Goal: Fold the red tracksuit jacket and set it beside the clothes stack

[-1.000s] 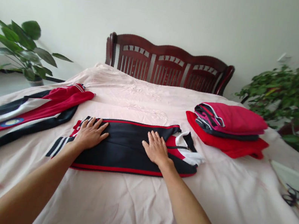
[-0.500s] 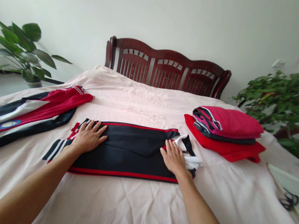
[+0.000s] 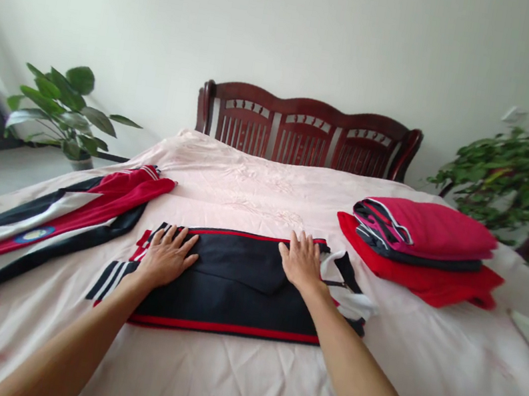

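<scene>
A dark garment with red edging [image 3: 228,293] lies folded flat on the pale bedspread [image 3: 224,380], in front of me. My left hand [image 3: 167,257] rests on its left end, fingers spread, beside striped cuffs [image 3: 113,279]. Near the upper right corner, my right hand [image 3: 302,262] lies palm down on the cloth with its fingers apart. White and dark fabric [image 3: 352,299] sticks out crumpled past the right end. Neither hand grips anything. What lies under the palms is hidden.
A red, white and black jacket [image 3: 56,227] stretches along the left. Folded red, pink and dark clothes [image 3: 431,233] are stacked at the right. A wooden backrest [image 3: 306,131] stands beyond the bed, with leafy plants [image 3: 64,107] on both sides.
My right hand has slid up and slightly left on the dark garment, towards its far edge. My left hand stays on the left end. The whole view has shifted a little.
</scene>
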Motion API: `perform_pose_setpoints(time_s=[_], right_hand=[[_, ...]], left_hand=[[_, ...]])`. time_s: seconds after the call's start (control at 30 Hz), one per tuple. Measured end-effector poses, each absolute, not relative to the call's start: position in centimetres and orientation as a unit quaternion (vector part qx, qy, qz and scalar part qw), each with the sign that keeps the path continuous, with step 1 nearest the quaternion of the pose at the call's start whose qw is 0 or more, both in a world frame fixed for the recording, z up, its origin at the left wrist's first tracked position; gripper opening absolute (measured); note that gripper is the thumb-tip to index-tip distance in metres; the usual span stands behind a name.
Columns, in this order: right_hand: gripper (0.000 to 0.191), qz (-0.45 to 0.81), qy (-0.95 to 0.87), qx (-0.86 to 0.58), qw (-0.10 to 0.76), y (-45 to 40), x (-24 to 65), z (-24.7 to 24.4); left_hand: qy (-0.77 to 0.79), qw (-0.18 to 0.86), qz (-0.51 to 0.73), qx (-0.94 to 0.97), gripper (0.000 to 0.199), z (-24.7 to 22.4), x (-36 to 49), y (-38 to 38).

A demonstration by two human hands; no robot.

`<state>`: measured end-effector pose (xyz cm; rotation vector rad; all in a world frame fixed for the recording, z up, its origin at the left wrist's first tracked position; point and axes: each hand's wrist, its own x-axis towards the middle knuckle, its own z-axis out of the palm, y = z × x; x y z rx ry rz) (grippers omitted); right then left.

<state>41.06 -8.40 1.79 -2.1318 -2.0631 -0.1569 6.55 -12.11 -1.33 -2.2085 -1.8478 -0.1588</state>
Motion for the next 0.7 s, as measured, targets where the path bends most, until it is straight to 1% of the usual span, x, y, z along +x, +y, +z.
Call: perform_pose_setpoints(time_s=[0.13,0.27,0.33,0.4,0.47,0.53,0.6,0.7], right_hand=[[0.071,-0.022,-0.652,-0.758,-0.002,-6.6,45.3,-0.2],[0.072,-0.039,-0.659,-0.751,-0.008,-6.5,47.4,-1.6],[0.072,-0.044,-0.663,-0.747,-0.004,-6.6,47.5,-1.6],[0.072,-0.040,-0.666,-0.745,-0.003,-6.5,47.5,-1.4],[0.071,-0.019,-0.666,-0.746,-0.008,-6.3,47.4,-0.8],[0.068,0.001,-0.653,-0.757,-0.010,-6.1,47.0,0.0],[0.066,0.001,-0.641,-0.768,0.003,-6.2,45.7,1.0],[0.064,-0.011,-0.681,-0.731,0.049,-7.2,41.7,2.4]], left_hand=[[-0.640,0.112,-0.061,-0.757,0.057,-1.3,6.6,-12.1],[-0.644,0.055,-0.082,-0.758,0.057,-0.7,6.3,-11.8],[-0.631,-0.023,-0.126,-0.765,0.056,0.0,5.4,-11.6],[-0.610,-0.142,-0.227,-0.745,0.059,0.6,3.6,-11.4],[-0.613,-0.235,-0.366,-0.659,0.066,1.1,1.3,-11.5],[-0.649,-0.270,-0.462,-0.541,0.071,1.3,-1.1,-12.0],[-0.686,-0.300,-0.478,-0.459,0.070,1.3,-3.2,-13.1],[-0.702,-0.379,-0.437,-0.415,0.061,1.6,-4.5,-14.8]])
